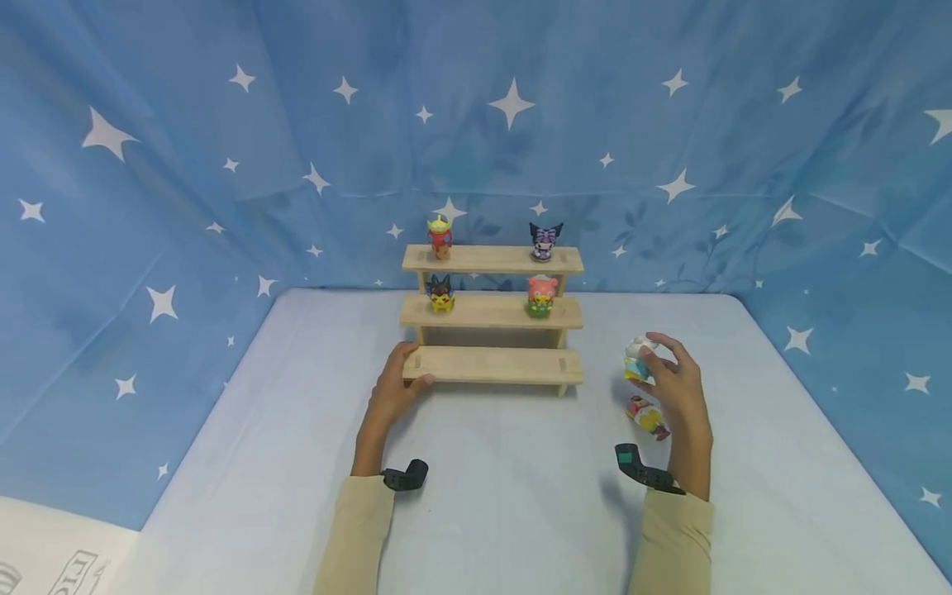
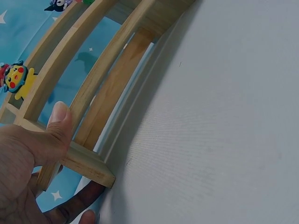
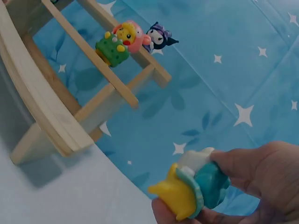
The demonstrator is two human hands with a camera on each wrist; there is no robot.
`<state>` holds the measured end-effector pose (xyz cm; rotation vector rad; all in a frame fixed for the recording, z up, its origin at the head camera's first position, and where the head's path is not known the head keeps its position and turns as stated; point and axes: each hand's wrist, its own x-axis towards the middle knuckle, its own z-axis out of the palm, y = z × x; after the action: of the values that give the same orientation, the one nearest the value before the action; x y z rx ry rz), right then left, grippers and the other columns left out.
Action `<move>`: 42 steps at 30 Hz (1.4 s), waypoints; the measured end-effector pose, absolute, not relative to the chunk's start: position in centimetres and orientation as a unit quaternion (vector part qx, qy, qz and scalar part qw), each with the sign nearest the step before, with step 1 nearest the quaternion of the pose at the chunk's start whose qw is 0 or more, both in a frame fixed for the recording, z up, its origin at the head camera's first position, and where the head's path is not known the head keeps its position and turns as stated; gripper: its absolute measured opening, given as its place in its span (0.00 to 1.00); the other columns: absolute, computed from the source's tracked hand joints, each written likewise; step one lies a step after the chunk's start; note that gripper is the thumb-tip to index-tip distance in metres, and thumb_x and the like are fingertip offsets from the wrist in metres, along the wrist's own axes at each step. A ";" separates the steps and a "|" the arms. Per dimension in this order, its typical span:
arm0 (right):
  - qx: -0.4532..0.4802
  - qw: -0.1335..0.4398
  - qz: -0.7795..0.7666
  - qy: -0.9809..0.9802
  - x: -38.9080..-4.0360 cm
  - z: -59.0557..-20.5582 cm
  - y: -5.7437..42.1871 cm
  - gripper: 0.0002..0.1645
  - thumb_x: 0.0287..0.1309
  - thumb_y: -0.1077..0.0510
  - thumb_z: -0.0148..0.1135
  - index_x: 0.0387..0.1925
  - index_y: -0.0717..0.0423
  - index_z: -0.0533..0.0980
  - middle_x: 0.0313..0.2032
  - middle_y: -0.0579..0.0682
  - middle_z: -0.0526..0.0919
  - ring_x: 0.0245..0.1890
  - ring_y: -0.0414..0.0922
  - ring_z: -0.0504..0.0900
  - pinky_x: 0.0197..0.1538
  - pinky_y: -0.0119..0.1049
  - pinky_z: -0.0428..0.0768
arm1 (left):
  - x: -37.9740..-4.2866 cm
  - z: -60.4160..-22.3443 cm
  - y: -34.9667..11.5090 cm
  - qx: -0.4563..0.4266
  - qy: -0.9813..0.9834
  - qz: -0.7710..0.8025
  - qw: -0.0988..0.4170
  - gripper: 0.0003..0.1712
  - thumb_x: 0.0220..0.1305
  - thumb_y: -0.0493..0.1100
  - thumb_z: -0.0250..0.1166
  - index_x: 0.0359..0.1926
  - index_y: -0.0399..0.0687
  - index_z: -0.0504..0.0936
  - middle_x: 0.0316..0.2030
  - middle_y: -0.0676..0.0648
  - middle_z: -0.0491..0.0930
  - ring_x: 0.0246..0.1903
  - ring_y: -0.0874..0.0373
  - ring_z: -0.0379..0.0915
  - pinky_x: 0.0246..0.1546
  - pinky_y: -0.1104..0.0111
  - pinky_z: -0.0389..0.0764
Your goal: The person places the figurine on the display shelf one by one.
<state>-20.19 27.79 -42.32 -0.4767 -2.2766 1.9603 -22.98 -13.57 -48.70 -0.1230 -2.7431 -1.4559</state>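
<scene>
A three-step wooden display shelf [image 1: 491, 364] stands at the back middle of the table. My left hand [image 1: 392, 390] grips the left end of its lowest step, with the thumb [image 2: 60, 122] over the front edge. My right hand [image 1: 675, 388] pinches a white, teal and yellow figurine [image 3: 191, 186] between thumb and fingers, to the right of the shelf. Just below that hand a red, yellow and white figurine [image 1: 648, 417] lies on its side on the table.
On the top step stand a red figurine with a yellow-green top [image 1: 440, 238] and a purple-black one [image 1: 546, 241]. The middle step holds a black-and-yellow figurine [image 1: 441, 294] and a pink-and-green one [image 1: 541, 297]. A blue starred curtain [image 1: 476, 124] hangs behind the white table [image 1: 506, 479].
</scene>
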 end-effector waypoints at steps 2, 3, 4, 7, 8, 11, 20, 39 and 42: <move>-0.144 0.024 0.689 -0.710 -20.2 -42.4 27.7 0.31 0.70 0.45 0.53 0.70 0.48 0.61 0.58 0.48 0.67 0.58 0.45 0.71 0.46 0.31 0.84 | -23.0 -48.7 -13.6 -0.040 -0.882 -0.469 0.017 0.42 0.62 0.46 0.68 0.71 0.45 0.58 0.73 0.39 0.57 0.72 0.38 0.53 0.68 0.42 0.58; -0.141 0.013 0.711 -0.689 -20.3 -42.4 27.7 0.31 0.70 0.45 0.53 0.70 0.48 0.61 0.56 0.45 0.67 0.56 0.43 0.72 0.47 0.31 0.83 | -23.0 -48.8 -13.6 -0.038 -0.882 -0.469 0.015 0.42 0.62 0.46 0.68 0.71 0.45 0.58 0.73 0.39 0.57 0.72 0.38 0.53 0.68 0.42 0.58; -0.136 0.001 0.730 -0.670 -20.3 -42.5 27.7 0.32 0.70 0.45 0.53 0.70 0.47 0.59 0.55 0.43 0.67 0.55 0.41 0.73 0.47 0.31 0.83 | -23.0 -48.8 -13.5 -0.038 -0.882 -0.469 0.015 0.42 0.62 0.46 0.68 0.71 0.45 0.58 0.73 0.39 0.57 0.72 0.38 0.53 0.68 0.42 0.58; -0.125 -0.020 0.760 -0.637 -20.4 -42.6 27.5 0.32 0.70 0.45 0.53 0.69 0.46 0.57 0.53 0.41 0.66 0.50 0.35 0.76 0.47 0.29 0.83 | -23.0 -48.8 -13.5 -0.035 -0.882 -0.470 0.015 0.42 0.61 0.46 0.68 0.71 0.46 0.58 0.73 0.39 0.57 0.72 0.38 0.53 0.68 0.41 0.58; -0.118 -0.024 0.769 -0.628 -20.5 -42.6 27.4 0.32 0.69 0.45 0.53 0.69 0.47 0.56 0.53 0.41 0.66 0.49 0.35 0.77 0.47 0.29 0.82 | -23.0 -48.8 -13.5 -0.035 -0.882 -0.469 0.016 0.42 0.61 0.46 0.68 0.71 0.46 0.58 0.73 0.39 0.57 0.72 0.38 0.53 0.68 0.41 0.58; -0.106 -0.028 0.777 -0.620 -20.8 -42.7 27.1 0.32 0.68 0.45 0.56 0.67 0.48 0.57 0.53 0.42 0.65 0.46 0.34 0.80 0.46 0.28 0.82 | -22.9 -48.6 -13.4 -0.033 -0.880 -0.473 0.017 0.42 0.61 0.46 0.68 0.71 0.46 0.58 0.73 0.39 0.57 0.72 0.38 0.53 0.68 0.41 0.58; -0.105 -0.049 0.773 -0.623 -20.9 -43.3 26.5 0.33 0.64 0.59 0.62 0.65 0.49 0.58 0.52 0.49 0.68 0.42 0.35 0.83 0.41 0.25 0.79 | -22.8 -48.4 -13.3 -0.031 -0.880 -0.473 0.015 0.42 0.61 0.47 0.68 0.71 0.46 0.58 0.73 0.39 0.57 0.73 0.38 0.53 0.68 0.40 0.58; -0.139 -0.051 0.751 -0.643 -20.9 -44.1 25.5 0.48 0.64 0.46 0.62 0.75 0.55 0.48 0.51 0.45 0.71 0.40 0.32 0.85 0.44 0.26 0.80 | -22.7 -48.6 -13.3 -0.035 -0.879 -0.476 0.022 0.41 0.61 0.47 0.68 0.70 0.46 0.59 0.73 0.38 0.58 0.72 0.38 0.53 0.68 0.40 0.58; -0.135 -0.051 0.763 -0.630 -20.9 -44.2 25.4 0.47 0.66 0.48 0.60 0.75 0.60 0.48 0.51 0.47 0.71 0.40 0.33 0.85 0.41 0.24 0.78 | -22.7 -48.6 -13.4 -0.035 -0.880 -0.472 0.022 0.41 0.61 0.46 0.68 0.70 0.45 0.60 0.72 0.37 0.58 0.72 0.37 0.53 0.68 0.40 0.58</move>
<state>-20.93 25.41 -44.19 -0.4383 -2.0452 2.4779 -22.71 -13.36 -48.65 -0.1094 -2.7273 -1.4629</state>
